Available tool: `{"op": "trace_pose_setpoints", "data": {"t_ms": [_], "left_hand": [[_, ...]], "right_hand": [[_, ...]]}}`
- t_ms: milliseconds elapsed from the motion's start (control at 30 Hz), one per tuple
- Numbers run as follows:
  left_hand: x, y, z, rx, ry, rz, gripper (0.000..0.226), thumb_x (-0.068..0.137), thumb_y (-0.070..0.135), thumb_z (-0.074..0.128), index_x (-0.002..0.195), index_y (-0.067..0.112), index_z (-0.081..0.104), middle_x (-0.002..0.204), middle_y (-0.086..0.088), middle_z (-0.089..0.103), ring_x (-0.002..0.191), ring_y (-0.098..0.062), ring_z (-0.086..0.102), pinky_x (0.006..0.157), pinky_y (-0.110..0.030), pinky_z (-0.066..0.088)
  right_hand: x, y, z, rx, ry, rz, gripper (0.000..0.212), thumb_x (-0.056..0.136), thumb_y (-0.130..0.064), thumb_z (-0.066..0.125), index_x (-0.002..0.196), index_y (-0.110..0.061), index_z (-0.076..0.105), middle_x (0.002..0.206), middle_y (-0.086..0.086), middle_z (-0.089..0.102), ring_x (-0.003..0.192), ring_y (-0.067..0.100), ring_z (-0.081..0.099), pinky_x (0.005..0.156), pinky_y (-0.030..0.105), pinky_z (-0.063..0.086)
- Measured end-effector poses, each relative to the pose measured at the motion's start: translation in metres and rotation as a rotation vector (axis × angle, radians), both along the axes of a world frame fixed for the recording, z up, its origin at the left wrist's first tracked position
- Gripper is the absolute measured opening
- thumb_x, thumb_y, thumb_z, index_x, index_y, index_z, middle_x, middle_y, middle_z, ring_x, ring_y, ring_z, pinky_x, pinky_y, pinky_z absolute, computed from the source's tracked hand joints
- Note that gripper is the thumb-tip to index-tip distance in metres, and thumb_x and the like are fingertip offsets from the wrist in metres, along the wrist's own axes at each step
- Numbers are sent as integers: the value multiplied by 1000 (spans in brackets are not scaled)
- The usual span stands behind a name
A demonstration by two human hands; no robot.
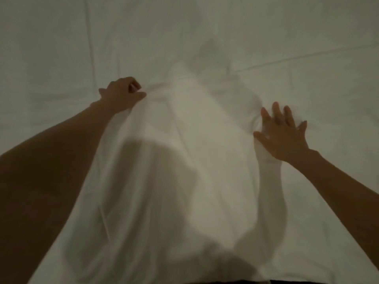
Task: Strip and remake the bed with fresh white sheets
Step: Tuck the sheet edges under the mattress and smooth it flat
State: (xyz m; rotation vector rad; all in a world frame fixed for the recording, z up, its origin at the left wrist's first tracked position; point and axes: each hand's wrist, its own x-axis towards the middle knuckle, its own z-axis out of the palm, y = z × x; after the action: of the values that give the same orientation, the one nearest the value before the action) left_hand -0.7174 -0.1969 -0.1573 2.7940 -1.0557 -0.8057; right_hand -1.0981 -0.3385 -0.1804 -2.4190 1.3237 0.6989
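Observation:
A loose white sheet [184, 160] lies bunched in a long fold down the middle of the bed, on top of a flat white sheet [61, 48] that covers the mattress. My left hand [121, 95] grips the far left corner of the bunched sheet, fingers curled round the cloth. My right hand [281, 132] rests on the sheet's right edge with its fingers spread and straight. Both bare forearms reach in from the lower corners. The picture is dim and slightly blurred.
The flat sheet fills the whole view, with long creases at the left [90, 37] and upper right [307, 56]. A dark strip [307, 281] shows at the bottom edge, near my body.

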Motion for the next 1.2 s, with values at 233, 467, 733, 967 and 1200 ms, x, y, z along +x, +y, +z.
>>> {"op": "trace_pose_setpoints", "data": {"t_ms": [233, 467, 733, 967, 1200], "left_hand": [[61, 68, 9, 184, -136, -60, 28, 95, 35, 54, 115, 17, 62, 119, -13, 61, 117, -34, 51, 101, -45, 25], [57, 71, -2, 116, -43, 74, 38, 94, 34, 55, 130, 21, 53, 136, -8, 51, 130, -30, 40, 105, -51, 24], [107, 136, 16, 180, -91, 58, 29, 94, 25, 48, 123, 28, 56, 125, 0, 60, 121, -25, 47, 102, -43, 23], [157, 188, 12, 261, -161, 74, 46, 93, 29, 60, 136, 23, 44, 140, -9, 40, 130, -32, 38, 104, -52, 28], [216, 215, 9, 55, -43, -59, 21, 88, 36, 66, 99, 19, 61, 95, -1, 62, 107, -26, 54, 94, -37, 26]], "right_hand": [[39, 119, 16, 57, -119, -24, 70, 98, -49, 33, 154, -20, 2, 162, 5, -10, 146, 35, -13, 110, 69, 11], [104, 174, 5, 67, -168, 215, 64, 89, -45, 32, 143, -13, 45, 152, 15, 35, 137, 46, 33, 86, 78, 34], [203, 247, -1, 228, -283, 435, 62, 94, -50, 27, 152, -28, 22, 162, 3, 5, 147, 36, -3, 105, 73, 6], [273, 314, 6, 282, -267, 456, 65, 86, -53, 30, 144, -25, 43, 157, 2, 29, 145, 35, 20, 103, 72, 19], [311, 337, 11, 234, -249, 203, 70, 92, -46, 33, 149, -5, 29, 160, 12, 17, 146, 34, 19, 100, 73, 26]]}}
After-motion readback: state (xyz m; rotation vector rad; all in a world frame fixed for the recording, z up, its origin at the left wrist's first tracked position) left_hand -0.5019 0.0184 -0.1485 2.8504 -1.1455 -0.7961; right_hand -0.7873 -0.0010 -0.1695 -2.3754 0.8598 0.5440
